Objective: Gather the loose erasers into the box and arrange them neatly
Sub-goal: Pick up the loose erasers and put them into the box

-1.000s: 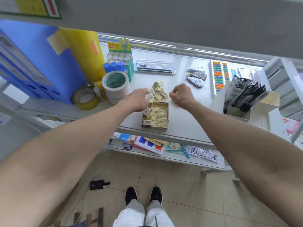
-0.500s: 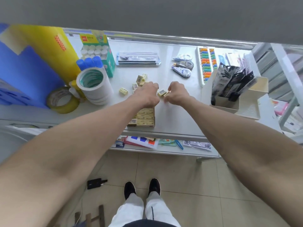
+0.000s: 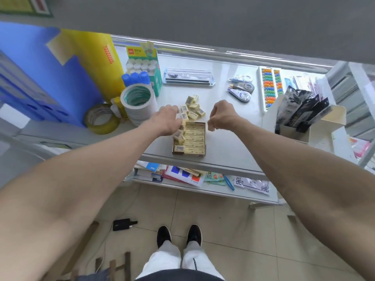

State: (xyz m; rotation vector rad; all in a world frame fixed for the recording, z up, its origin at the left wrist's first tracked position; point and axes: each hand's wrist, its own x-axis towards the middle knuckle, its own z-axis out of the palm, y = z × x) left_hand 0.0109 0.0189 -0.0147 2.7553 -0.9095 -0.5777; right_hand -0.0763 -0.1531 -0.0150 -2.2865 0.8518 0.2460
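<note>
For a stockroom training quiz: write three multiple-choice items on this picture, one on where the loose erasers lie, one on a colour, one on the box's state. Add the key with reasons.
1. Where do the loose erasers lie?
A. On the table, just beyond the box
B. On the floor
C. On the lower shelf

2. What colour are their wrappers?
A. Blue
B. Pale yellow
C. Black

3. What state is the box in?
A. Upside down
B. Shut with a lid
C. Open, with rows of erasers inside

Key:
1 A: they are heaped on the table at the box's far end.
2 B: each wrapper shows pale yellow, some with a barcode label.
3 C: its top is open and flat rows show inside.
</note>
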